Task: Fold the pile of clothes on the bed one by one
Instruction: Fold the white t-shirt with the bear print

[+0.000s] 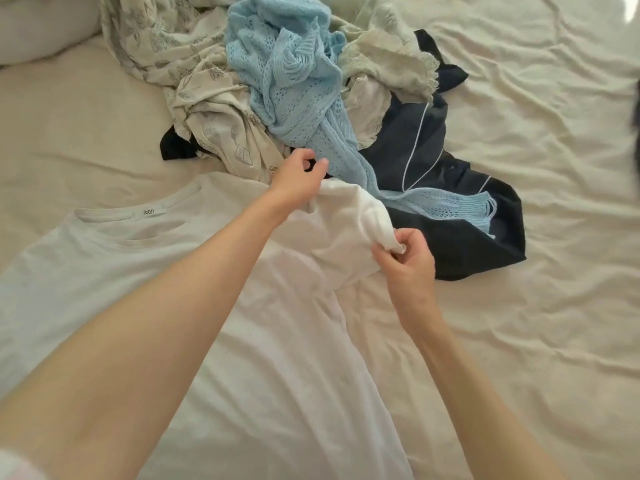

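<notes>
While spread flat: white T-shirt [114, 271] lies across near-left part of bed [519, 306], collar toward left edge.
Right hand [410, 263]: pinches bunched sleeve end of T-shirt.
Left hand [298, 178]: fingers loosely curled above sleeve top, holding nothing visible.
Pile: blue knit [287, 71], navy garment [433, 188], printed cream cloth [166, 39], heaped toward far edge, touching sleeve.
Pillow [38, 26]: far-left corner.

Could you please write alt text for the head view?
A person's right hand pinches the sleeve of a white T-shirt spread on a bed; the left hand hovers open by a pile of clothes.
</notes>
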